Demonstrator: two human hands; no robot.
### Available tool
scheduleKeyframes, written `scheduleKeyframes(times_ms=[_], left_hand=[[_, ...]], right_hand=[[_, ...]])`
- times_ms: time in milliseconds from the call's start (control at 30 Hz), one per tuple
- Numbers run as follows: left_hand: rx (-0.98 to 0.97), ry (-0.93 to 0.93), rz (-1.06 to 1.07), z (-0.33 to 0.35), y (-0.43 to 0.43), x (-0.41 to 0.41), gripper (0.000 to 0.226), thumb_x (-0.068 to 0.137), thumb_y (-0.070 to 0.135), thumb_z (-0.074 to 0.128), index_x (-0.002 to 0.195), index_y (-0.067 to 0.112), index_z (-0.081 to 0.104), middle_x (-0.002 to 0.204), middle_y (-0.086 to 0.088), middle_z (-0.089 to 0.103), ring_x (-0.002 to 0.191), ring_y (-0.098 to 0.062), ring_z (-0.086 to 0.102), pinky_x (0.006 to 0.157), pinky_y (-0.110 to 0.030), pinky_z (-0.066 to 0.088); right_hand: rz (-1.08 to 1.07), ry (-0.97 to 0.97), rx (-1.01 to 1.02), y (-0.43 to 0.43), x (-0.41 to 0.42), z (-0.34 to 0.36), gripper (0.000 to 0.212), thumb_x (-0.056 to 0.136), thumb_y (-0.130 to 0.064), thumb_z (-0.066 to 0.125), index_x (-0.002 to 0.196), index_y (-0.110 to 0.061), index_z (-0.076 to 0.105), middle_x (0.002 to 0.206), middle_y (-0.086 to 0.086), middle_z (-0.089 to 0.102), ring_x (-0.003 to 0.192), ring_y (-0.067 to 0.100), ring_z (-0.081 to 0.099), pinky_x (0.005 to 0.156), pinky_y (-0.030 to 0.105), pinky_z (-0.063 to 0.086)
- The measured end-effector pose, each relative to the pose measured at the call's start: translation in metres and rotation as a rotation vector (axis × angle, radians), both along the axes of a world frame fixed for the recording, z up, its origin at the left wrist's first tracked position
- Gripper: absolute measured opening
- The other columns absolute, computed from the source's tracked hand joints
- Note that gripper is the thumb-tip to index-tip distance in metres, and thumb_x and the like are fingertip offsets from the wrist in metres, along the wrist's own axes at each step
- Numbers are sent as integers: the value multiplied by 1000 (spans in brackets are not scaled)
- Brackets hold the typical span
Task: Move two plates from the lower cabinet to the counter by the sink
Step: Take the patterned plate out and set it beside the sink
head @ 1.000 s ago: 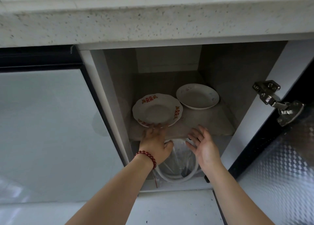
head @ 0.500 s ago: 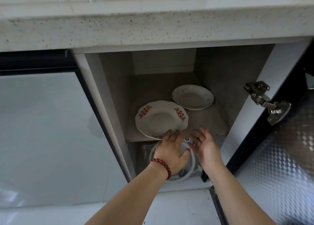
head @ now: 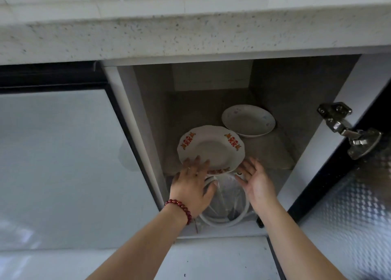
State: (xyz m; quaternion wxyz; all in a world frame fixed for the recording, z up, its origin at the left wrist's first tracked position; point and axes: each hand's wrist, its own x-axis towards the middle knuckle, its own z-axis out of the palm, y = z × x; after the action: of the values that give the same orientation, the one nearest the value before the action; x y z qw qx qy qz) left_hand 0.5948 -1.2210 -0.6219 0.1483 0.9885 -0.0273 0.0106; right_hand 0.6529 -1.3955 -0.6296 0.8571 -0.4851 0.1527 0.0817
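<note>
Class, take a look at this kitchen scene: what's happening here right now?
A person is reaching into an open lower cabinet under the counter. The left hand, with a red bead bracelet on its wrist, grips the near edge of the red-patterned plate and lifts it off the shelf. The right hand is open beside that plate, not holding anything. A second plate sits farther back on the shelf, untouched. Neither plate has reached the counter yet.
</note>
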Motion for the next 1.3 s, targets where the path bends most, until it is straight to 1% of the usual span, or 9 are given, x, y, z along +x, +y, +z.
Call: scheduleKeyframes(times_ms=[67,200,333,433,600,733,1000,1167,1300], left_hand=[[7,25,27,-1,5,0,66,88,62,21,146,35,5,159,2,9,145,-21,5,112,-46,20],[56,20,23,-6,-2,-3,67,87,62,19,146,33,8,158,1,15,144,-24,8,112,-47,15],[36,13,30,-8,-13,-5,71,83,67,15,146,34,11,157,4,17,144,-29,3,113,-47,14],[43,14,-7,-9,-22,-10,76,80,71,10,146,35,8,158,4,15,145,-27,2,114,-48,10],[39,-15,-44,-7,-24,-11,73,81,71,8,146,38,5,158,8,8,145,-19,-1,113,-46,0],[18,-21,20,3,-6,1,68,84,68,15,145,39,6,159,7,6,145,-23,-2,114,-49,4],[-6,86,102,15,7,17,68,87,65,20,146,34,9,159,-3,4,143,-32,6,113,-51,18],[8,121,92,6,-4,12,72,85,69,15,147,34,4,159,-9,6,145,-31,-2,114,-50,13],[18,112,52,2,-15,3,75,81,73,10,147,37,1,159,-6,4,144,-35,-7,113,-51,13]], right_hand=[[21,-18,0,6,0,0,27,101,-35,29,114,-27,52,113,-3,61,103,12,58,89,39,43],[47,-40,16,9,2,-1,33,101,-35,30,127,-24,48,116,-3,61,108,15,57,84,35,46],[42,-42,16,4,4,-1,38,100,-37,30,130,-21,48,122,3,61,115,21,56,96,42,44],[33,-40,18,-1,6,0,33,100,-37,33,120,-23,54,120,4,63,113,21,58,100,45,42],[18,-37,19,-7,7,3,24,100,-35,32,103,-30,56,107,0,66,103,16,61,85,37,46],[1,-26,21,-5,8,2,25,100,-36,32,109,-27,53,105,-1,65,101,15,60,81,35,46],[-14,-4,28,-1,7,0,40,100,-36,32,132,-18,47,120,5,61,118,23,54,100,45,42],[-39,-5,46,-2,7,3,26,99,-38,33,106,-26,55,103,-1,65,106,19,59,85,38,46],[-61,-3,65,-8,10,0,40,100,-39,29,132,-21,43,105,0,63,97,15,60,76,34,46]])
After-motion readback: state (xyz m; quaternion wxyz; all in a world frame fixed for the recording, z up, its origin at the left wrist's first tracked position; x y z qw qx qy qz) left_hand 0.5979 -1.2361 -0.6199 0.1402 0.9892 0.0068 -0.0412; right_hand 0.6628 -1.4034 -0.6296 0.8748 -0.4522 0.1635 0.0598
